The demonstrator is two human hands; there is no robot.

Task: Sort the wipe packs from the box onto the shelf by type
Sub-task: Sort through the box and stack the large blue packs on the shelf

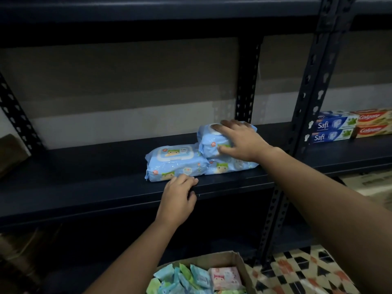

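Three blue packs lie long-axis three-to-nine on the shelf; right hand grips the stacked one, left hand, fingers loosely curled, rests at six o'clock.

The scene is dimly lit and softly blurred, deep shadow being cast above and below the grip of the right hand, while straight uprights are bowed toward the edges.

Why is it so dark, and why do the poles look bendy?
Head view: dim light leaves the shelf nearly black, though the blue wipe packs and toothpaste boxes stay readable; the wide-angle lens bows the posts.
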